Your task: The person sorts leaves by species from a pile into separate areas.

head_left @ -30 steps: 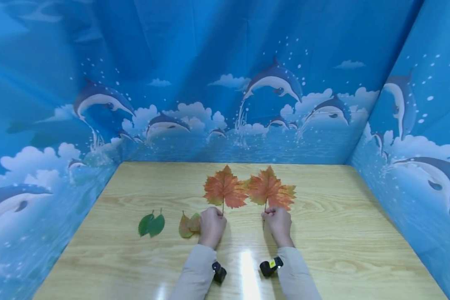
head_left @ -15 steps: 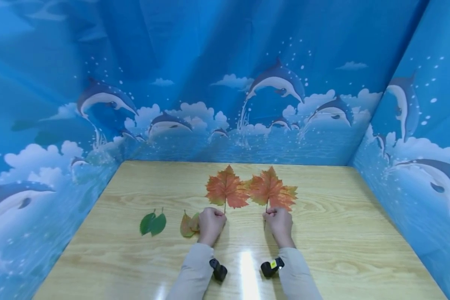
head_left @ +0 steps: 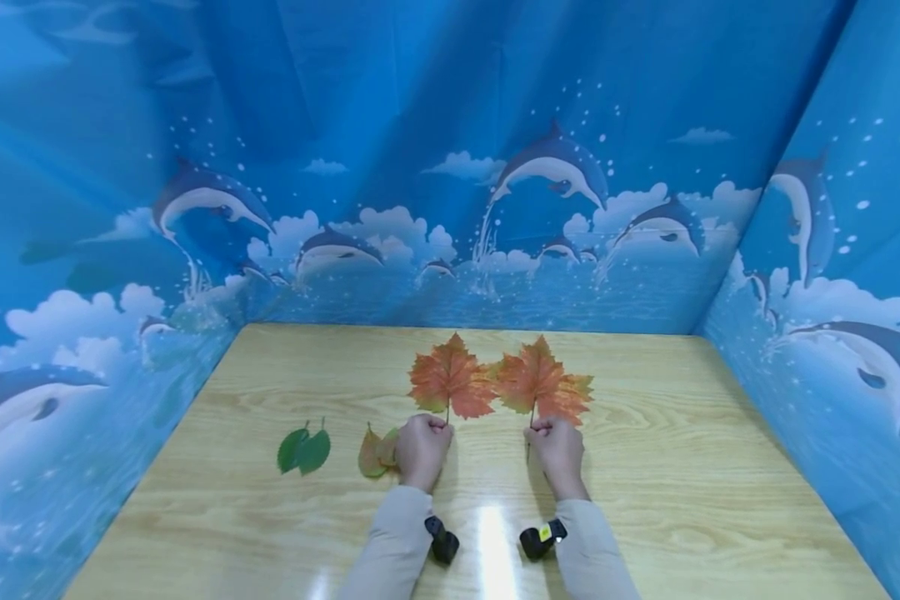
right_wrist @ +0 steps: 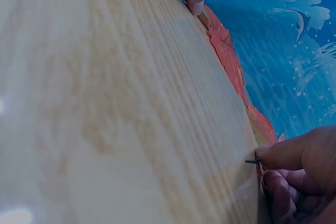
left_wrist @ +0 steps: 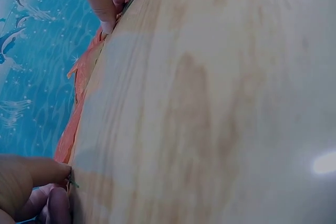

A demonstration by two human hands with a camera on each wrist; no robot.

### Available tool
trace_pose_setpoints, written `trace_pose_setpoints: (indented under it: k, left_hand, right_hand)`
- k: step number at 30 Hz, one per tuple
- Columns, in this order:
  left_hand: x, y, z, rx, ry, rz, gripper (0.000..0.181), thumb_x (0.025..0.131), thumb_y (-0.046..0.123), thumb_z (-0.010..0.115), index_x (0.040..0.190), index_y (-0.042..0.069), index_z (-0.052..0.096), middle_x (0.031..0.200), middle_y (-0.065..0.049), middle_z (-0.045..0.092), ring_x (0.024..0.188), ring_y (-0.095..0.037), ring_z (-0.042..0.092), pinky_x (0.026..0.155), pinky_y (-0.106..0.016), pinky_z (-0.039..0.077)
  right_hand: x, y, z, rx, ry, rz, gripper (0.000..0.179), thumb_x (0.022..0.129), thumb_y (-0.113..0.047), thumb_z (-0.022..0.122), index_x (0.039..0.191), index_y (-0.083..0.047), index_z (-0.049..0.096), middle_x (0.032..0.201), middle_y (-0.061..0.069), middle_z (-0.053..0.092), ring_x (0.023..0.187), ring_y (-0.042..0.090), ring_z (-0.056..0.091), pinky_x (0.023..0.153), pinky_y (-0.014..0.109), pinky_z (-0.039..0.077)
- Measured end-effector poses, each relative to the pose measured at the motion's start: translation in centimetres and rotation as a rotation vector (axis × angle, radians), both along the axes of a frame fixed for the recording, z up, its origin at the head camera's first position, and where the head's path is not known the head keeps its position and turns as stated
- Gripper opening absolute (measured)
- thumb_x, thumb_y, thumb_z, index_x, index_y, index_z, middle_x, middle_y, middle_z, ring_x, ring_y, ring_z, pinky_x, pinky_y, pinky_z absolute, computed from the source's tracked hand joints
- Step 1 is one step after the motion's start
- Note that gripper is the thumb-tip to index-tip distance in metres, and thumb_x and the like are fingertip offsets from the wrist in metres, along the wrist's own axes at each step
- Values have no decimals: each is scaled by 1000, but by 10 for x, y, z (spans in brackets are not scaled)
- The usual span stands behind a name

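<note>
Two orange-red maple leaves lie side by side on the table, their inner edges meeting. My left hand (head_left: 422,450) pinches the stem of the left maple leaf (head_left: 450,379) between thumb and forefinger. The stem of the right maple leaf (head_left: 536,377) is pinched by my right hand (head_left: 557,450). In the left wrist view the left thumb and fingers (left_wrist: 50,174) close on a stem whose short end pokes out. A dark stem end (right_wrist: 252,161) likewise sticks out past the right thumb in the right wrist view.
Beside my left hand lie yellow-brown leaves (head_left: 372,454), partly hidden by it. Farther left, two green leaves (head_left: 313,452) overlap on the wooden table (head_left: 720,467). A blue dolphin-print curtain (head_left: 390,275) rises along the table's back and sides.
Both hands keep their pinch on the stems and the leaves stay in place. Only the head view shifts very slightly.
</note>
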State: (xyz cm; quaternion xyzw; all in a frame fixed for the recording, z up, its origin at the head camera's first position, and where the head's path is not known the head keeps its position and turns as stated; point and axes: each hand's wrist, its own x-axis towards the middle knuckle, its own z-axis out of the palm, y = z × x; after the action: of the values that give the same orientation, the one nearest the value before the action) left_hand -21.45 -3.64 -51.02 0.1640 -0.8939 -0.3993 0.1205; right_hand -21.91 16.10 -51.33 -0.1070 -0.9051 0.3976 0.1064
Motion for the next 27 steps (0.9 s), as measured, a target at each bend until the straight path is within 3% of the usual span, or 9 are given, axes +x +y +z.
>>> trace_pose_setpoints:
  k: [14,16,21,27]
  left_hand:
    - [-3,-1,2,2,-36,36,9,74,12,72,66,15,71,62,3,65,55,-14,58,50,-32,44]
    - [-3,0,2,21,-39,43,3,75,15,75,74,13,72,65,3,66,57,-15,59,51,-33,44]
    - [-5,1,2,51,-38,48,24,76,23,79,95,10,71,70,4,66,62,-14,60,55,-33,43]
    - [-5,3,1,19,-33,64,4,77,18,75,76,18,72,66,7,63,60,-12,58,53,-32,41]
  right_hand:
    - [1,-1,1,4,10,3,9,78,-8,74,78,0,71,66,3,63,61,16,56,59,33,43]
    - [1,-1,2,3,8,1,9,78,-8,74,78,0,71,66,4,63,61,16,56,59,33,43]
    - [1,-1,1,-2,5,-10,9,78,-8,74,78,0,71,66,4,63,61,16,56,60,33,43]
    - [1,-1,0,-2,12,-11,8,78,-8,74,77,-1,71,65,3,62,61,16,56,59,32,43]
